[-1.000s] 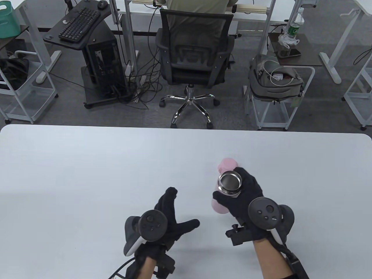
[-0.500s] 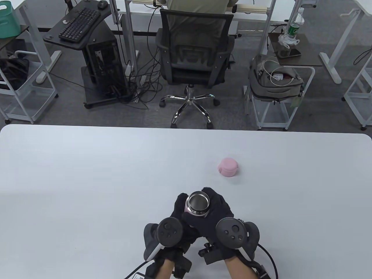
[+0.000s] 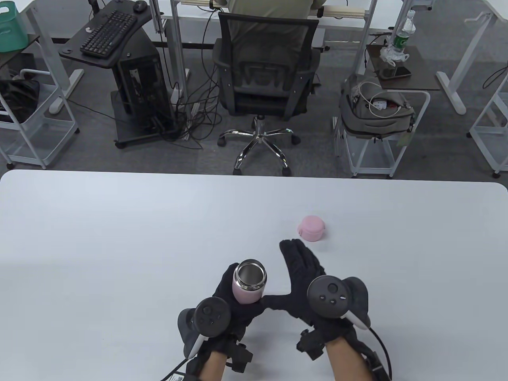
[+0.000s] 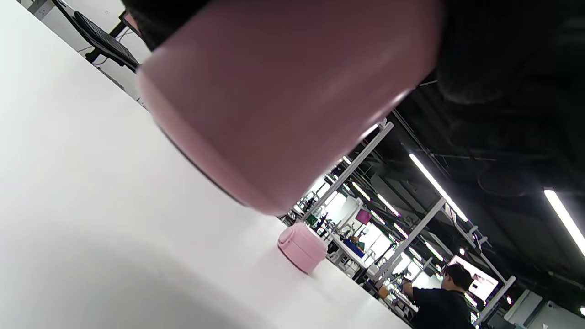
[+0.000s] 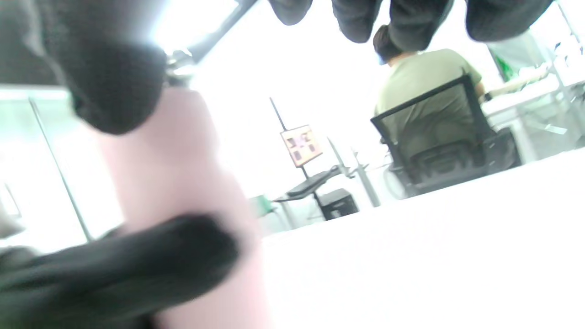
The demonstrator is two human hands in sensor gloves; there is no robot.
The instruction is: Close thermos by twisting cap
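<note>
Table view: left hand (image 3: 230,301) grips thermos (image 3: 248,282); right hand (image 3: 303,278) spread wide, cap (image 3: 312,228) just beyond fingertips.

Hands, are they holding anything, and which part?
The left hand grips the pink thermos around its lower body. The right hand is open, holding nothing.

The pink thermos (image 3: 249,283) now sits in the left hand (image 3: 234,303) alone; half a second ago both hands wrapped it near the table's front middle, and a second ago the right hand (image 3: 303,279) carried it by itself out to the right, in front of the pink cap (image 3: 311,228). The bottle ends up a little further left than at the handover. The right hand lets go and opens, fingers (image 3: 295,258) stretched toward the cap, thumb reaching back near the thermos body. The left hand, open and free a second ago, now wraps the body in its grip.
</note>
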